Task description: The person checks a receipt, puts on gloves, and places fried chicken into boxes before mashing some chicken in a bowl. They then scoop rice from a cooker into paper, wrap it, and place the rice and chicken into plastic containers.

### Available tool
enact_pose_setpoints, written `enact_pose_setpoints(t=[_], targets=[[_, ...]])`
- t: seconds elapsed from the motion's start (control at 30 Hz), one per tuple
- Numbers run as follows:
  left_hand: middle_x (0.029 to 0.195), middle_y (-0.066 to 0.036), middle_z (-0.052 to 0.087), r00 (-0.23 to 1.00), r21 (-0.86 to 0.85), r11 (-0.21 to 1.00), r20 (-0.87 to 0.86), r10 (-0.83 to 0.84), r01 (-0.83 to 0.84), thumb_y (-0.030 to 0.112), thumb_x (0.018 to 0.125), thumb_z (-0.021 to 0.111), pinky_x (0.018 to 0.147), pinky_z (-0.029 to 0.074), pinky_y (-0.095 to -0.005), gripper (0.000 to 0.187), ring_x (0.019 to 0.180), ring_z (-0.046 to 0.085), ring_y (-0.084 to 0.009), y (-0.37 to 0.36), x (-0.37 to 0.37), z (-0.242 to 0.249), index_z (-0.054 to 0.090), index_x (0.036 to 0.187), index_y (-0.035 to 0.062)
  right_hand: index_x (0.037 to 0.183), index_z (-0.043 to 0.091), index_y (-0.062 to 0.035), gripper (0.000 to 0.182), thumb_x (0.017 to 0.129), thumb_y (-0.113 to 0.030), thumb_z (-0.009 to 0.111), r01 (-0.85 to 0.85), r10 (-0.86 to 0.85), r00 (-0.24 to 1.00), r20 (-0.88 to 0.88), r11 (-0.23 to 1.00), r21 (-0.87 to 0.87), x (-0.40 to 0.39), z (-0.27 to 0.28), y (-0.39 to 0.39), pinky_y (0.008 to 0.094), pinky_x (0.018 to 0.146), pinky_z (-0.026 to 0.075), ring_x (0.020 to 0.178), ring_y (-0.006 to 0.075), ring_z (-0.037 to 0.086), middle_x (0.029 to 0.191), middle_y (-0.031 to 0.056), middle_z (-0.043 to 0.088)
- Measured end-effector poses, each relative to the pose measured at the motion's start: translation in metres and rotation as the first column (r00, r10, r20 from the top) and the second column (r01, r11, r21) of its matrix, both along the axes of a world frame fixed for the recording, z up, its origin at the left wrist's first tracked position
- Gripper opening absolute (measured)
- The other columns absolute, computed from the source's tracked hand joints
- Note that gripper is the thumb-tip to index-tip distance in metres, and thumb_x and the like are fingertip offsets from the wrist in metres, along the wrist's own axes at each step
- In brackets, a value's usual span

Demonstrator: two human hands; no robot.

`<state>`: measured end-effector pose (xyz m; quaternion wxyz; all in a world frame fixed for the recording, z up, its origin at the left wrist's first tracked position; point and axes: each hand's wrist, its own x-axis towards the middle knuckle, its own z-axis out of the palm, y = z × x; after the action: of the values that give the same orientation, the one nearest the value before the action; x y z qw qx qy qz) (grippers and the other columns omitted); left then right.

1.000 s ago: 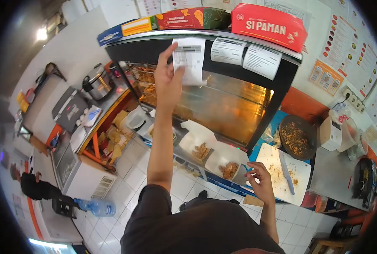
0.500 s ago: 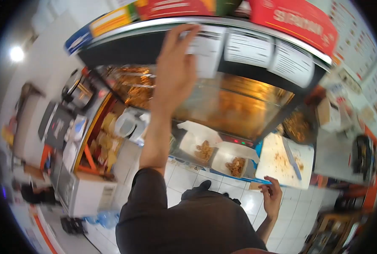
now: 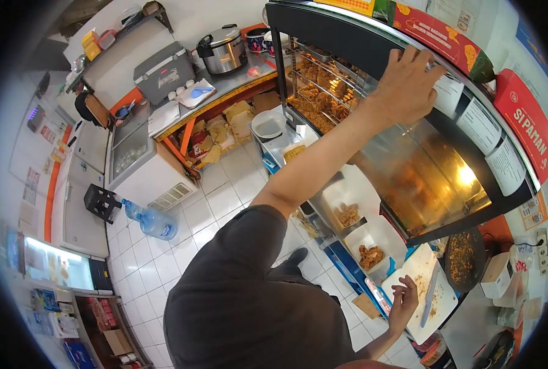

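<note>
My left hand (image 3: 409, 83) reaches up to the dark upper frame of a glass display case (image 3: 471, 138), beside the white papers fixed there. Its fingers are bent but apart, and no held object shows. Fried chicken (image 3: 317, 92) lies on racks inside the case. Low on the right, my right hand (image 3: 403, 304) hovers by the edge of a white cutting board (image 3: 412, 272), fingers loosely curved and apart. A knife (image 3: 431, 295) lies on the board among crumbs. Two open white boxes (image 3: 363, 184) (image 3: 392, 237) hold chicken pieces below the case.
A rice cooker (image 3: 223, 52) and a grey cooler box (image 3: 163, 72) stand on the back left counter. Blue water bottles (image 3: 157, 223) and a black crate (image 3: 100, 203) are on the tiled floor. A dark pan (image 3: 464, 259) of browned food sits right of the board.
The view has swung left, showing more of the kitchen and floor. My left hand is still up at the case's frame, and my right hand is still beside the cutting board.
</note>
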<state>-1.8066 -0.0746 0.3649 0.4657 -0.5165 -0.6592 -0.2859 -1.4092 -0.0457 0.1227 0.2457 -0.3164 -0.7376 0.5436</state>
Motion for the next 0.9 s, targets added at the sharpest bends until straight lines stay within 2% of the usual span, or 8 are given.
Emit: enact_pose_setpoints(t=[0.47, 0.53, 0.57, 0.67, 0.73, 0.8, 0.83, 0.9], targets=[[0.119, -0.011, 0.054, 1.0, -0.028, 1.0, -0.003, 0.004, -0.004, 0.016, 0.075, 0.058, 0.092, 0.031, -0.0503, 0.042, 0.114, 0.046, -0.0269, 0.003, -0.016, 0.002, 0.063, 0.116, 0.0095, 0.119, 0.057, -0.0014, 0.03, 0.089, 0.002, 0.06, -0.2, 0.201, 0.98, 0.0, 0.974, 0.107, -0.09, 0.021, -0.075, 0.0285, 0.076, 0.052, 0.086, 0.0162, 0.066, 0.101, 0.0101, 0.066], [0.121, -0.013, 0.054, 0.991, -0.055, 0.99, 0.046, -0.126, 0.128, 0.022, 0.077, 0.058, 0.1, 0.028, -0.0604, 0.042, 0.12, 0.043, -0.0323, 0.007, -0.015, 0.0, 0.062, 0.113, 0.0017, 0.119, 0.057, -0.0013, 0.03, 0.089, 0.002, 0.059, -0.194, 0.197, 0.98, -0.03, 0.977, 0.09, -0.126, 0.021, -0.092, 0.0284, 0.077, 0.052, 0.086, 0.0164, 0.065, 0.102, 0.0102, 0.066], [0.123, -0.014, 0.054, 0.976, 0.069, 0.978, 0.072, -0.204, 0.199, 0.015, 0.071, 0.058, 0.096, 0.029, -0.0548, 0.05, 0.118, 0.045, -0.0307, 0.003, -0.013, 0.002, 0.059, 0.119, 0.0017, 0.119, 0.057, -0.0011, 0.029, 0.09, 0.002, 0.059, -0.193, 0.196, 0.979, -0.058, 0.98, 0.053, -0.145, 0.022, -0.102, 0.0284, 0.078, 0.051, 0.087, 0.0165, 0.065, 0.103, 0.0103, 0.066], [0.135, -0.018, 0.05, 0.858, 0.013, 0.897, 0.284, -0.428, 0.442, 0.019, 0.068, 0.06, 0.103, 0.025, -0.0575, 0.065, 0.127, 0.041, -0.0329, -0.013, -0.02, 0.006, 0.052, 0.131, 0.0016, 0.12, 0.057, 0.0001, 0.029, 0.091, 0.001, 0.059, -0.297, 0.302, 0.952, -0.056, 0.951, 0.084, -0.21, 0.03, -0.132, 0.0281, 0.081, 0.05, 0.09, 0.016, 0.065, 0.106, 0.01, 0.065], [0.143, -0.022, 0.039, 0.863, 0.085, 0.877, 0.152, -0.481, 0.474, 0.02, 0.074, 0.059, 0.103, 0.024, -0.0635, 0.065, 0.131, 0.036, -0.0376, -0.043, -0.033, -0.007, 0.047, 0.135, 0.0024, 0.119, 0.057, 0.0006, 0.028, 0.091, 0.0, 0.059, -0.313, 0.316, 0.948, -0.039, 0.948, 0.054, -0.246, 0.036, -0.163, 0.0283, 0.082, 0.05, 0.09, 0.0154, 0.065, 0.104, 0.0093, 0.066], [0.132, -0.024, 0.044, 0.799, 0.213, 0.801, 0.116, -0.59, 0.56, 0.016, 0.077, 0.062, 0.102, 0.032, -0.0569, 0.052, 0.125, 0.041, -0.0386, -0.129, -0.044, -0.015, 0.05, 0.126, 0.0021, 0.118, 0.057, 0.0005, 0.027, 0.091, 0.0, 0.059, -0.385, 0.386, 0.92, -0.065, 0.923, 0.018, -0.28, 0.029, -0.187, 0.0283, 0.082, 0.05, 0.09, 0.0153, 0.065, 0.104, 0.0091, 0.066], [0.124, -0.018, 0.047, 0.682, 0.18, 0.718, 0.225, -0.696, 0.673, 0.012, 0.076, 0.065, 0.098, 0.037, -0.0492, 0.049, 0.118, 0.046, -0.0334, -0.176, -0.058, -0.024, 0.052, 0.122, 0.0036, 0.117, 0.057, 0.0005, 0.027, 0.09, 0.0, 0.059, -0.417, 0.414, 0.903, -0.111, 0.909, 0.001, -0.298, 0.022, -0.199, 0.0284, 0.083, 0.05, 0.09, 0.0153, 0.065, 0.104, 0.009, 0.066], [0.104, -0.012, 0.055, 0.611, 0.056, 0.754, 0.548, -0.571, 0.655, 0.015, 0.08, 0.063, 0.075, 0.046, -0.041, 0.025, 0.086, 0.059, -0.0297, -0.257, -0.087, -0.081, 0.061, 0.103, 0.0063, 0.107, 0.061, 0.001, 0.018, 0.088, 0.001, 0.06, -0.507, 0.488, 0.859, -0.152, 0.854, -0.121, -0.334, 0.008, -0.222, 0.0283, 0.084, 0.051, 0.09, 0.0151, 0.064, 0.103, 0.0087, 0.066]])
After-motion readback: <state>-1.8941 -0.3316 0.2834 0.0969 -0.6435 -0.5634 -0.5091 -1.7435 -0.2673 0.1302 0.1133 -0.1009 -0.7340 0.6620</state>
